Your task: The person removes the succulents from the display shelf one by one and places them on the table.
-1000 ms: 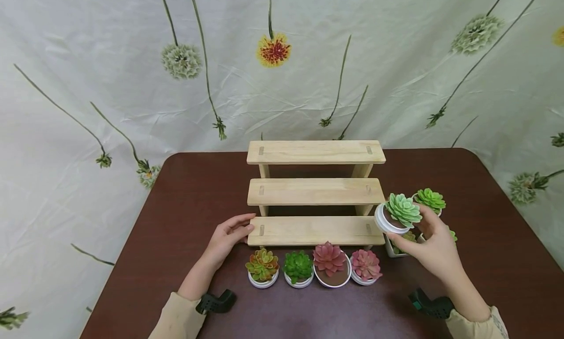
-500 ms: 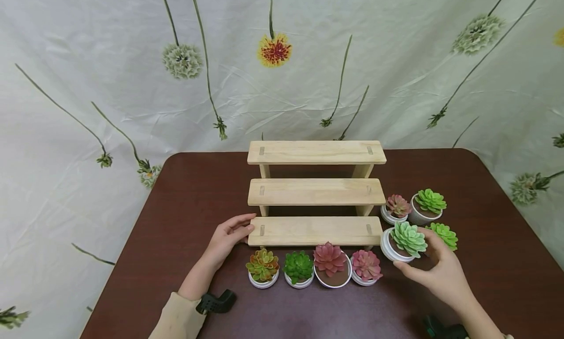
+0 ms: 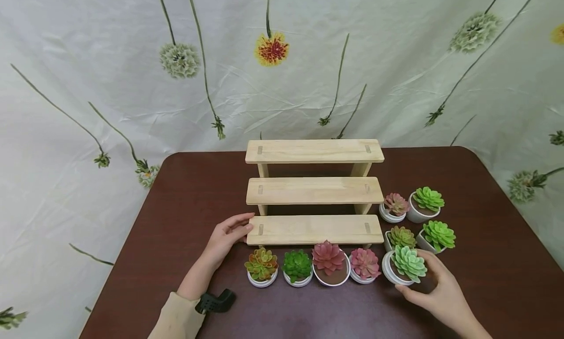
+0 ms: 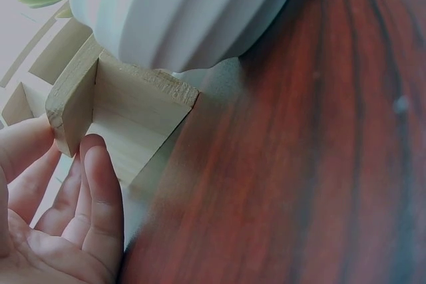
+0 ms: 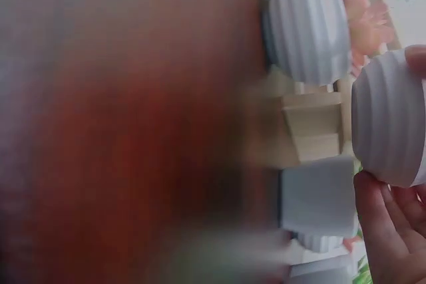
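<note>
My right hand (image 3: 440, 292) grips a white ribbed pot with a pale green succulent (image 3: 409, 264), at the right end of the front row of pots. In the right wrist view the held pot (image 5: 389, 118) sits between thumb and fingers, apparently above the tabletop. At the left end of the lowest step, my left hand (image 3: 226, 238) pinches the edge of the three-step wooden shelf (image 3: 315, 230). The left wrist view has the shelf's board end (image 4: 70, 101) between thumb and fingers, close to a white fluted pot (image 4: 180, 11).
Before the shelf stand an orange-green succulent (image 3: 262, 264), a green one (image 3: 297, 265), a dark pink one (image 3: 328, 258) and a pink one (image 3: 364, 264). Several more potted succulents, including a bright green one (image 3: 439, 235), stand right of it. A floral cloth (image 3: 308, 74) hangs behind the table (image 3: 198, 182).
My right hand has carried the pale green succulent down and toward me, from beside the lowest step to the front row's right end. The left hand stays on the shelf.
</note>
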